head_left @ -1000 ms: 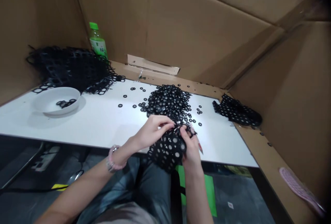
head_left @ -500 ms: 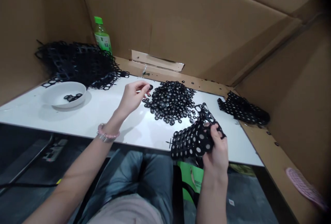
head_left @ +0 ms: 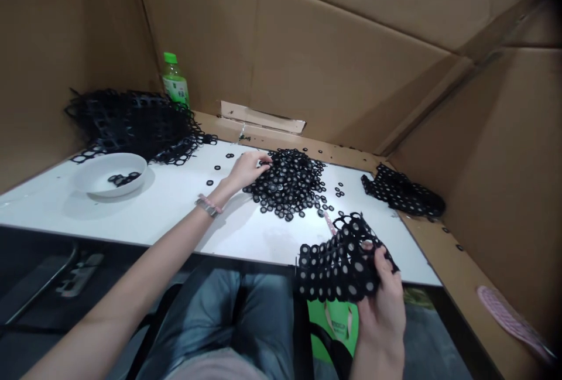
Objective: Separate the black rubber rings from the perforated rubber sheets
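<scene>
My left hand (head_left: 251, 170) is at the left edge of a pile of small black rings with pale centres (head_left: 290, 184). Its thumb and forefinger are bent towards each other among the rings, and what lies between them I cannot make out. In my right hand (head_left: 383, 286) is a black perforated sheet (head_left: 338, 263) dotted with rows of pale round spots. My thumb lies on its top side, and the sheet hangs over the table's front edge. Part of it is hidden behind my fingers.
A white bowl (head_left: 109, 176) with several rings stands at left, before a heap of black netting (head_left: 136, 125) and a green-capped bottle (head_left: 175, 81). Another spotted black sheet (head_left: 401, 191) lies at right. Cardboard walls (head_left: 316, 69) surround the white table (head_left: 175, 216).
My left hand has moved right and into the pile; earlier it held a small black ring left of it. The view has shifted, and my right hand still holds the sheet, now lower in view.
</scene>
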{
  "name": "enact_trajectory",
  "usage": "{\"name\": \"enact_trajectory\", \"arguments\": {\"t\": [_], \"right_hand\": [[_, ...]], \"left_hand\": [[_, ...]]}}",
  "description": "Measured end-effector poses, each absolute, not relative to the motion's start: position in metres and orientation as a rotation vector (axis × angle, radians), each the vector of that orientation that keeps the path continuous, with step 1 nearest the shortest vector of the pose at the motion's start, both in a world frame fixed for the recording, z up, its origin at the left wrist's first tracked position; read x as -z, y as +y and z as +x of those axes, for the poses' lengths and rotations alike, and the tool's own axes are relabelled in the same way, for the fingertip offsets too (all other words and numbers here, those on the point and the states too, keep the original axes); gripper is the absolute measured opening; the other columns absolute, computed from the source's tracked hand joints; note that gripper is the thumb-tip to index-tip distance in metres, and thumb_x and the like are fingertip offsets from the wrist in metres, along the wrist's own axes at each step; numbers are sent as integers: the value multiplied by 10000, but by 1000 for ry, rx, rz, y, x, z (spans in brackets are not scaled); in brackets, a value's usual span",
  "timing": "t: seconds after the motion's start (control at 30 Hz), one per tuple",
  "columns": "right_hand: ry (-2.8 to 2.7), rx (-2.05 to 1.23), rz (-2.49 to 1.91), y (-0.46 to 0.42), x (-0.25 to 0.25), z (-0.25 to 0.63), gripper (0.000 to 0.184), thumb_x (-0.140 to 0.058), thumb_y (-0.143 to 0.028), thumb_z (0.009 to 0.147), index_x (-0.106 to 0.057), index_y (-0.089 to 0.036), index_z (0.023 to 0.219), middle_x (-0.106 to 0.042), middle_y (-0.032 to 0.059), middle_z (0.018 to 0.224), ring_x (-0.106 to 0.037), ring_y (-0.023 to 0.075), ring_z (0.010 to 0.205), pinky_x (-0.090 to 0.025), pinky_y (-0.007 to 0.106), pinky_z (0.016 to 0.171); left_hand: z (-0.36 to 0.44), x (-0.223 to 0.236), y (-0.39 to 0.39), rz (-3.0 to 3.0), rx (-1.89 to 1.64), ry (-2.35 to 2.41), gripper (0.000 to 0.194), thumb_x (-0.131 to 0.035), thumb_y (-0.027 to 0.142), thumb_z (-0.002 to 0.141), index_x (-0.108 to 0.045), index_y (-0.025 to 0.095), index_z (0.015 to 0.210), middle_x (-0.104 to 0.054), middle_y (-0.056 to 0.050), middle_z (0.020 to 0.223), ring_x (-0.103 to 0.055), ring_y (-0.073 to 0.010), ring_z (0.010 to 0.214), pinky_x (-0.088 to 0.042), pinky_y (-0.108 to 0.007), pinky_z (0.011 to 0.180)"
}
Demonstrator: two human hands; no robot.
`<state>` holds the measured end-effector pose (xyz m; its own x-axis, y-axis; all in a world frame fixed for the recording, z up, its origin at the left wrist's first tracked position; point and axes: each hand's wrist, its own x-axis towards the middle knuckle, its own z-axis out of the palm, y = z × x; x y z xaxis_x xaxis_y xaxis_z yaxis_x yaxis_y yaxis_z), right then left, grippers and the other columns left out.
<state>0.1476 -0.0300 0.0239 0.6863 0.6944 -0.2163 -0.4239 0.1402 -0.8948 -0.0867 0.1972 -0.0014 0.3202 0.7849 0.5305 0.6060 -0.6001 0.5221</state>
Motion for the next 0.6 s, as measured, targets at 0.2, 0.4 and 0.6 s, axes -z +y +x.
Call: {"name": "enact_trajectory", "arguments": {"t": [0.2, 0.4, 0.6], "right_hand": [[-397, -649, -1104, -55, -34, 157, 114, -706, -308, 647, -627, -232, 678, -594, -28, 667, -580, 140, 704, -432, 344, 854], [-323, -555, -1184, -87, -31, 163, 85, -682, -352, 637, -624, -306, 594, -586, 45, 795, -508, 225, 1025, -302, 367, 1014], [-255, -619, -1199, -100, -9, 164, 123, -677, -355, 638, -608, -296, 555, -478, 17, 666, -511, 188, 724, -382, 380, 836]], "left_hand": [[-72, 3, 169, 2346, -1138, 1150, 190, -587, 199, 765, -644, 142, 937, -601, -102, 1127, -522, -218, 1075, -379, -358, 952], [-98, -47, 62, 1980, -464, 454, 170, -591, 278, 774, -697, 224, 896, -705, -33, 857, -646, -189, 788, -497, -268, 718], [-117, 61, 13, 1618, 100, 589, 71, -722, 282, 639, -728, 240, 697, -708, 8, 654, -658, -200, 623, -525, -257, 587]]}}
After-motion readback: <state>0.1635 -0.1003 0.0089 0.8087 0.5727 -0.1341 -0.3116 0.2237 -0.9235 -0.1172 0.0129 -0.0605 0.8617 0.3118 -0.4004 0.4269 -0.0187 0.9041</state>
